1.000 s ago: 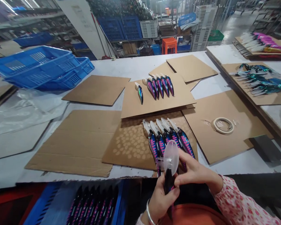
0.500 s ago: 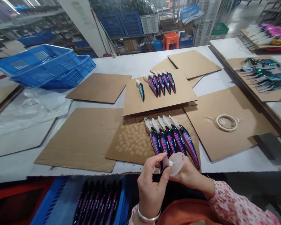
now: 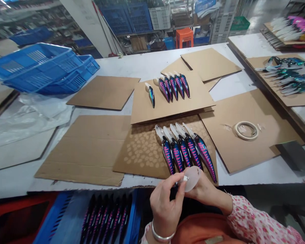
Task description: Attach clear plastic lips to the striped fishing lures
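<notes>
My right hand (image 3: 202,188) is closed around a fishing lure, whose round translucent diving lip (image 3: 192,179) sticks up between my hands. The lure's body is mostly hidden by my fingers. Thumb and forefinger of my left hand (image 3: 167,198) pinch a small white piece (image 3: 185,178) at the base of that lip; its material is unclear. Just beyond my hands, several blue-black lures with pink stripes (image 3: 184,152) lie side by side on a spotted cardboard sheet (image 3: 139,152), clear lips pointing away from me.
Behind them, smaller striped lures (image 3: 173,88) rest on a raised cardboard sheet (image 3: 157,112). A tape roll (image 3: 246,130) and a dark block (image 3: 295,156) are at the right. Blue baskets (image 3: 40,67) stand at the left. Below the table edge, a blue crate (image 3: 136,213) holds several lures.
The left thumb and forefinger have closed together over the white piece at the lip, and the other left fingers have curled in. The view has shifted slightly.
</notes>
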The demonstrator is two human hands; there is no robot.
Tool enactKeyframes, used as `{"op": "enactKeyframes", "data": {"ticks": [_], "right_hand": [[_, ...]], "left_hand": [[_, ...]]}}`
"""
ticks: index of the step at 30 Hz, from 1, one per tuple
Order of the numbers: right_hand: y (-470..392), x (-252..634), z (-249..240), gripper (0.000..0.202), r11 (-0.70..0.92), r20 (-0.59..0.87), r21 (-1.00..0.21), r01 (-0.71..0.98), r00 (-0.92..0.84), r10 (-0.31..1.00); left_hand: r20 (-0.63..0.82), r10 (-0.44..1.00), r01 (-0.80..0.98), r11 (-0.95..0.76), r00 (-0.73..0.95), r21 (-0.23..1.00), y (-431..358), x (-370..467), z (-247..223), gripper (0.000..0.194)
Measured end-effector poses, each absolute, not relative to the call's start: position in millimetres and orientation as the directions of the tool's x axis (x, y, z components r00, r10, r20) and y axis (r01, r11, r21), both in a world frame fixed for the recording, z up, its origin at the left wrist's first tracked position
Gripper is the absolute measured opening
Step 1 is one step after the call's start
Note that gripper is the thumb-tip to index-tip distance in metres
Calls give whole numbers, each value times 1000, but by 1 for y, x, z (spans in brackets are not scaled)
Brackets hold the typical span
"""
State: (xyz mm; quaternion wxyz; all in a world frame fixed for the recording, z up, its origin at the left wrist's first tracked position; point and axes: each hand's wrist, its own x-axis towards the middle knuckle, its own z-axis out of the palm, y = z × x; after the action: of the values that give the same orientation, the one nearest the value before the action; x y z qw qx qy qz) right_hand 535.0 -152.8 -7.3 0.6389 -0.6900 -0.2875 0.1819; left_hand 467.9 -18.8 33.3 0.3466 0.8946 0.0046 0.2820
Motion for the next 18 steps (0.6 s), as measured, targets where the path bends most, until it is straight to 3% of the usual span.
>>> {"op": "enactKeyframes", "data": {"ticks": [8, 12, 15, 18], "right_hand": [[-155, 535, -5, 35, -3, 135, -983, 181, 745, 653], [-157, 536, -6, 33, 62, 98, -995, 76, 697, 710], [-160, 537, -6, 36, 42, 61, -998, 45, 671, 739], [-163, 538, -9, 40, 12, 23, -1000, 23, 646, 763]], "left_hand": [[492, 38, -308, -738, 870, 601, -14, 474, 47, 26], [253, 14, -193, -607, 967, 771, -3, 476, 56, 15], [27, -14, -30, -412, 1000, 910, 3, 480, 59, 13], [-119, -22, 112, -199, 993, 973, 4, 484, 61, 19]]}}
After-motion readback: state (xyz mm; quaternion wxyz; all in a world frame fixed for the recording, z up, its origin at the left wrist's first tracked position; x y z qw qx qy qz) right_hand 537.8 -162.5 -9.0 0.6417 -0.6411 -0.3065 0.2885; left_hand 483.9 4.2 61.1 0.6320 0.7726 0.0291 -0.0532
